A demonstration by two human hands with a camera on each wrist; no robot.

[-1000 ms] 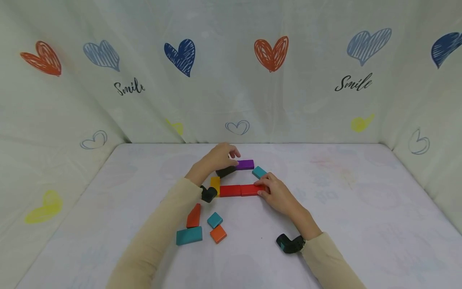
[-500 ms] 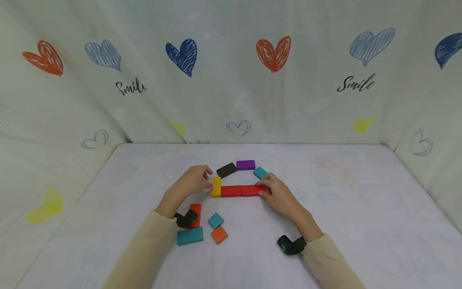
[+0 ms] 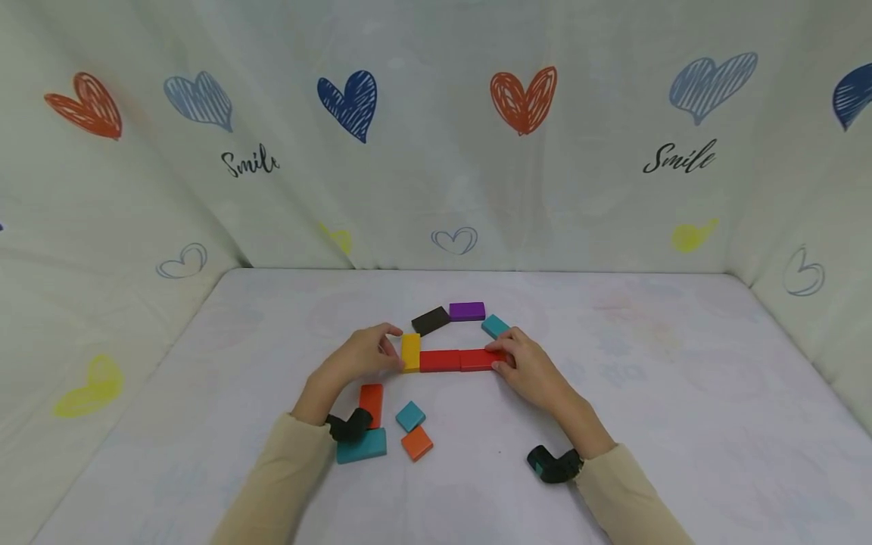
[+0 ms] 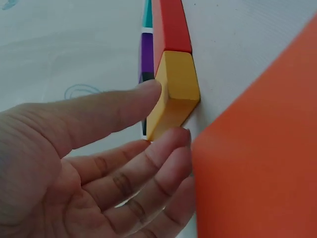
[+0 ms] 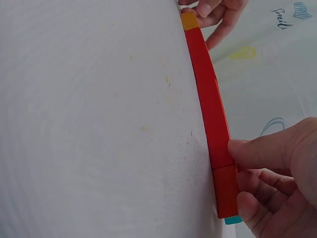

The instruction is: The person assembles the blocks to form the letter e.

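In the head view two red blocks, the left one (image 3: 439,361) and the right one (image 3: 479,360), lie end to end. A yellow block (image 3: 411,353) stands at the row's left end. My left hand (image 3: 357,354) holds the yellow block, thumb and fingertips at its near and far edges. Thumb and index finger of my right hand (image 3: 531,369) pinch the right red block near its end. From the right wrist, an orange-red block (image 5: 227,193) shows at that end; the hand hides it in the head view. Behind the row lie black (image 3: 431,321), purple (image 3: 467,311) and teal (image 3: 494,325) blocks.
Nearer to me lie an orange-red block (image 3: 371,404), a long teal block (image 3: 362,446) partly under the left wrist's camera, a small teal block (image 3: 410,416) and an orange block (image 3: 417,443). A white patterned sheet (image 3: 436,166) hangs behind the table.
My left hand has come from the black block back toward me and to the left, then closed in on the yellow block. My right hand has stayed at the row's right end.
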